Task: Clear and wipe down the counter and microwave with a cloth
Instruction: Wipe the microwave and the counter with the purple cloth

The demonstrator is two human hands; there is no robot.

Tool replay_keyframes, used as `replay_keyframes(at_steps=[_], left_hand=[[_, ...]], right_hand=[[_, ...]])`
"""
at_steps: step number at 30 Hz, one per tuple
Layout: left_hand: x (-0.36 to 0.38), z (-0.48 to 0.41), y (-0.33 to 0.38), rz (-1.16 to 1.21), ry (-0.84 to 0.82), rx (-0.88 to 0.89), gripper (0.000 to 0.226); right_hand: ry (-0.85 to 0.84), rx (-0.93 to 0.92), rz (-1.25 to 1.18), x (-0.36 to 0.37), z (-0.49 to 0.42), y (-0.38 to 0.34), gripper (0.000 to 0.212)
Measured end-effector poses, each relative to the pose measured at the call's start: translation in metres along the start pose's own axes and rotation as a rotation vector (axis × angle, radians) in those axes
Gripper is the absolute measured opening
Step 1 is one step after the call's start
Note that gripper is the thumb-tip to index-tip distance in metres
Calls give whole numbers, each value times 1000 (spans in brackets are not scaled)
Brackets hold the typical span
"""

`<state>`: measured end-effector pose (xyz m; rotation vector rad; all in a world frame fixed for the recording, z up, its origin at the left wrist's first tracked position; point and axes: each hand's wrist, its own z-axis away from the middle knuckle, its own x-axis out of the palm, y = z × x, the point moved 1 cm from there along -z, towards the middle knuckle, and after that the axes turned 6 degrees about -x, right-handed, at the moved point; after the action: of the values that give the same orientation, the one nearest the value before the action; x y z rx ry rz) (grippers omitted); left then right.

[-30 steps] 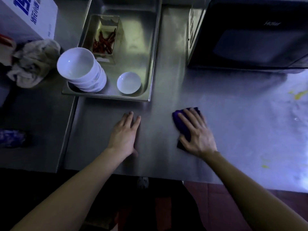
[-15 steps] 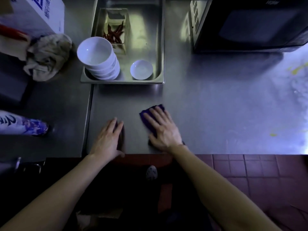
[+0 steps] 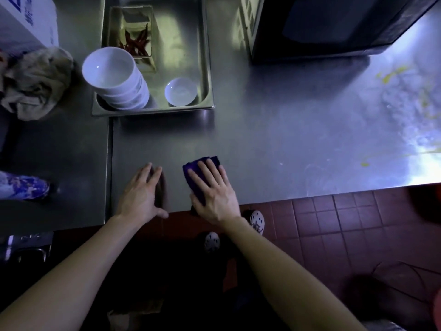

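Crumpled beige rag (image 3: 35, 82) left of the steel tray (image 3: 152, 112); stacked white bowls (image 3: 112, 75) in the tray's near-left corner, a small white dish (image 3: 180, 91) in its near-right corner. Left grip (image 3: 140, 189) lies flat on the bench (image 3: 286, 130) in front of the tray, fingers straight and together, holding nothing. Cloth (image 3: 191, 169), dark purple and folded to a small pad, lies at the bench's front edge, in front of the tray's near-right corner; its far and left margins show beyond the fingers. Right grip (image 3: 213, 191) presses it flat, fingers straight and slightly spread. Microwave (image 3: 322, 27), dark-doored, stands right of the tray; yellow smears (image 3: 391, 74) farther right
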<state>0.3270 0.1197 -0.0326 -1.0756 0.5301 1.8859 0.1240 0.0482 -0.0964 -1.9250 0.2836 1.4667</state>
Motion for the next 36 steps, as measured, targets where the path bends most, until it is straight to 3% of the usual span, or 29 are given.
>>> replay_keyframes(at_steps=[2,3,6,9,11,14,17,19,23,26,28,31,34,36], left_hand=[[-3,1,4,-32,-11,-9,156],[-3,2,7,-50,-9,-13,156],[-9,9,25,-102,9,7,153],[-16,18,60,-109,30,68,148],[-21,20,89,-104,41,102,147],[-30,13,132,-100,53,145,149],[-35,8,187,-102,47,184,153],[-36,4,230,-123,31,224,157],[-37,-9,287,-158,47,213,164],[-42,-16,303,-170,50,151,168],[-48,-22,306,-175,27,111,172],[-56,-31,309,-174,1,52,177],[-55,-39,303,-155,-35,1,181],[-52,-42,300,-122,-66,-8,183]], right_hand=[[12,-12,68,-25,25,61,75],[50,70,110,-41,45,99,77],[167,508,209,-87,101,185,80],[268,783,205,-78,89,179,84],[225,642,155,-64,63,139,83],[107,244,39,-53,56,103,74],[23,42,48,-82,92,168,79],[54,122,65,-118,132,246,81],[199,564,179,-181,161,385,80],[254,748,150,-163,116,370,78],[228,564,85,-139,96,311,76],[19,73,-50,-117,103,244,73],[-142,-285,-6,-134,108,290,74],[-105,-241,44,-156,92,357,78]])
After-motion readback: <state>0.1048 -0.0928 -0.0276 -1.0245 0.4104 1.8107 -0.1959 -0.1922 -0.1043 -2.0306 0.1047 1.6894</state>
